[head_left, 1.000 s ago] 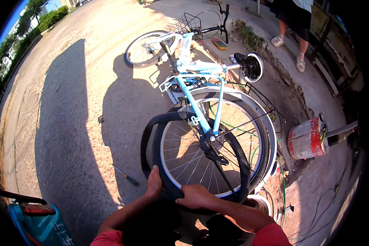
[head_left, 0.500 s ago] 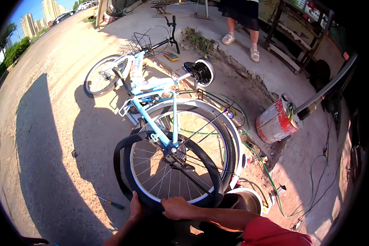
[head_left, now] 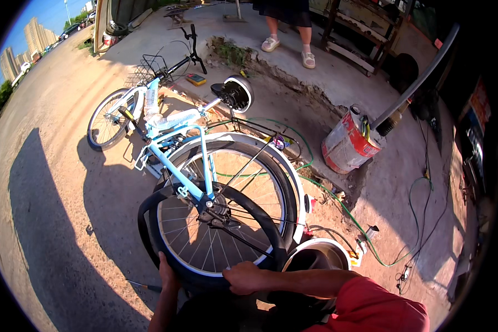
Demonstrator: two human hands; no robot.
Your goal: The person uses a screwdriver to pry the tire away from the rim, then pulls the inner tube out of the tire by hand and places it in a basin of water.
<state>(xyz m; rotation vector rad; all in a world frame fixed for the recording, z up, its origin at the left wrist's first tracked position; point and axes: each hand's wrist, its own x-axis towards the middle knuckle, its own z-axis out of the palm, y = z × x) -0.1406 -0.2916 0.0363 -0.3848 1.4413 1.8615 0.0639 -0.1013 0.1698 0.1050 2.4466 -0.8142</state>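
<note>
A light blue bicycle [head_left: 174, 138] lies on its side on the dirt ground. Its rear wheel [head_left: 221, 221] is nearest me, with a black tyre [head_left: 149, 210] pulled loose and bulging off the rim on the left. My left hand [head_left: 167, 272] grips the loose tyre at the wheel's lower left edge. My right hand [head_left: 243, 276] is closed on the tyre at the wheel's bottom. My right arm wears a red sleeve.
A red and white metal can [head_left: 348, 144] with a black hose in it stands at right. A round basin [head_left: 318, 257] sits beside the wheel. Green hose and wires [head_left: 365, 229] trail over the ground. A person's feet in white shoes [head_left: 288, 50] stand on the concrete at top.
The view has swung to the right, so the bicycle and can sit further left in the picture. Both hands stay on the tyre at the wheel's bottom.
</note>
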